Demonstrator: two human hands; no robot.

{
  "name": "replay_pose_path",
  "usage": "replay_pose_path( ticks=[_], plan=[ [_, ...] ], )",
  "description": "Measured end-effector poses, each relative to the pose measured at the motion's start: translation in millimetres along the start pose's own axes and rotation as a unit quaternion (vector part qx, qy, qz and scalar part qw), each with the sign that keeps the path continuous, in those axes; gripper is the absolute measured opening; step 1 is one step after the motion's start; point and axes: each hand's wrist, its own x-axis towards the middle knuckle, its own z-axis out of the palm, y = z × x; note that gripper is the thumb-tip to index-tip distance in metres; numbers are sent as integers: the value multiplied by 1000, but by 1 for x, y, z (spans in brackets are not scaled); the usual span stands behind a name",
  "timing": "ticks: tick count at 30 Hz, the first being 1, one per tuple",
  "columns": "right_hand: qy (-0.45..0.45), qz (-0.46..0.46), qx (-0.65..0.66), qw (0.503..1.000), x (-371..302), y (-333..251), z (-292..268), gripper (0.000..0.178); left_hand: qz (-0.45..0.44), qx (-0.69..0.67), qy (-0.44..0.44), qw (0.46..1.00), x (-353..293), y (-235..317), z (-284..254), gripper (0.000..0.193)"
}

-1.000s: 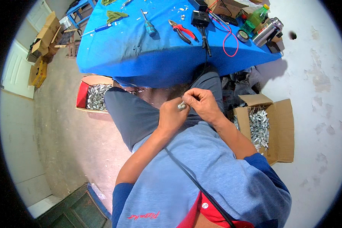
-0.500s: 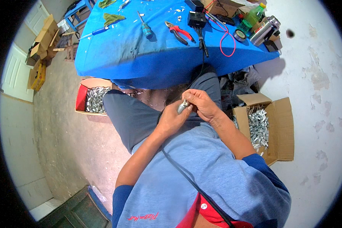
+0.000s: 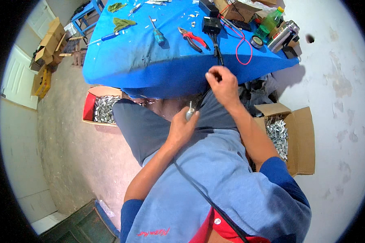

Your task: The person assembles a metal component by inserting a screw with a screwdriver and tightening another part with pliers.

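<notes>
My left hand (image 3: 182,128) is wrapped round a small silvery cylindrical part (image 3: 190,111), held upright above my lap. A thin stem sticks up from its top. My right hand (image 3: 224,84) is raised in front of the table's near edge, apart from the part. Its thumb and forefinger are pinched together; whatever lies between them is too small to make out. Beyond that hand, black cables (image 3: 217,52) run from a black adapter (image 3: 211,25) on the blue-covered table (image 3: 158,67).
On the table lie red-handled pliers (image 3: 194,39), a teal screwdriver (image 3: 157,35), a blue screwdriver (image 3: 109,36), a green bottle (image 3: 269,23) and a steel flask (image 3: 282,37). Boxes of metal parts stand on the floor, one left (image 3: 89,107), one right (image 3: 303,141).
My right hand has left the silvery part and moved up toward the table's edge. My left hand keeps hold of the part, whose thin stem is now exposed.
</notes>
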Motion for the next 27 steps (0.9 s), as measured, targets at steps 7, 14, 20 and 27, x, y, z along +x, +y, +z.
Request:
replay_pose_path(
  ticks=[7, 14, 20, 27],
  plan=[
    [-52, -67, -225, 971, 100, 43, 22, 56, -5, -10, 22, 1000, -2, 5, 0, 30],
    [-156, -38, -305, 939, 138, 45, 62, 62, -5, -26, 69, 997, -2, 0, -8, 30],
    [-212, 190, -12, 958, 169, 64, 59, 58, 3, -44, 90, 995, -2, 0, -9, 31],
    [-209, 259, 659, 674, 18, 3, -30, 63, 9, -47, 120, 992, -1, -17, -12, 28]
  ],
)
